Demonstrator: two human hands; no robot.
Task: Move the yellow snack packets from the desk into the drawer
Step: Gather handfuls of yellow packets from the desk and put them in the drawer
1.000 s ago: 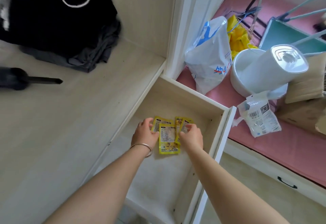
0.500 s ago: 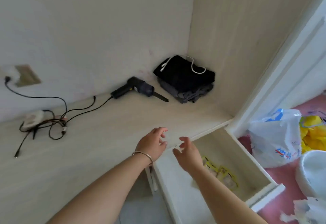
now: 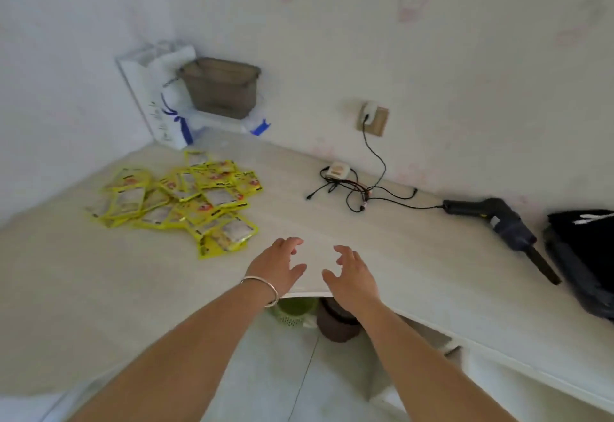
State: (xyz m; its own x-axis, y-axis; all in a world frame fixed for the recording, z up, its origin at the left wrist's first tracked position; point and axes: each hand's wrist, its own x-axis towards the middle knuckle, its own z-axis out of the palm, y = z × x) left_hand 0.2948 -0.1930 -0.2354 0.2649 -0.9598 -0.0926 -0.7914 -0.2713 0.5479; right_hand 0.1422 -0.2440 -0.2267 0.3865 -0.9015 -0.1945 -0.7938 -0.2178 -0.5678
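You stood at a pale wood-grain table set into a corner of white walls. The yellow snack packets lay in a loose overlapping heap at its far left, near a white bag. Your left hand and right hand hovered over the front edge, each grip wide and holding nothing, bare tabletop between them and the heap.

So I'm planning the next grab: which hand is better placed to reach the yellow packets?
The left hand. It hovers open, nearer the pile of yellow packets, which lies ahead to its left. The right hand, also open and empty, is farther from the pile.
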